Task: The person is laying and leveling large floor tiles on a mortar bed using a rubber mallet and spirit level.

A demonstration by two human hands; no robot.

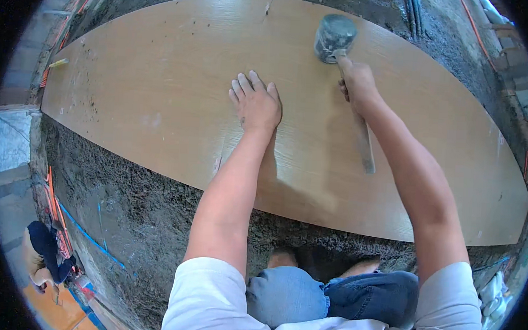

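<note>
A large tan board [159, 112] with a smooth, shiny face lies flat in front of me, with dark specks of grit toward its left end. Near its middle my left hand [258, 105] rests palm down, fingers spread and dusty. My right hand [358, 83] is wrapped round the handle of a mallet [335, 36] close to its head. The mallet's thick, dark rounded head is smeared with grey and points away from me. Its handle runs back toward me under my right forearm. Whether the mallet touches the board, I cannot tell.
Rough grey mortar [148, 201] spreads along the board's near edge, where I crouch. Orange and blue lines or tubes [87, 236] run over the left ground. A person [47, 252] bends low at the lower left beside orange flooring. Dark pipes [414, 14] stand at the far right.
</note>
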